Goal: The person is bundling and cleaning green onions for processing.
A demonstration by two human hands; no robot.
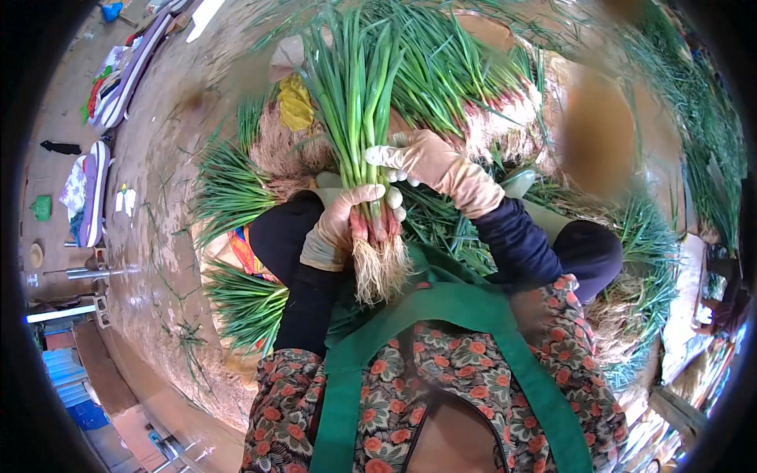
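Observation:
My left hand point(341, 225), in a dirty beige glove, is wrapped around a bunch of green onions point(359, 102) just above the pale roots point(380, 266). The bunch stands upright, with reddish bulbs at my fingers and long green leaves pointing away from me. My right hand point(422, 160), also gloved, grips the stalks a little higher up on the right side. Both dark sleeves reach up from my floral shirt and green apron straps point(441, 307).
Piles of green onions point(236, 189) lie around my knees, with more along the right side point(654, 236). A yellow cloth point(295, 102) lies among them. Wet dirt ground point(158, 197) stretches to the left, with mats and clothes point(95, 189) beyond.

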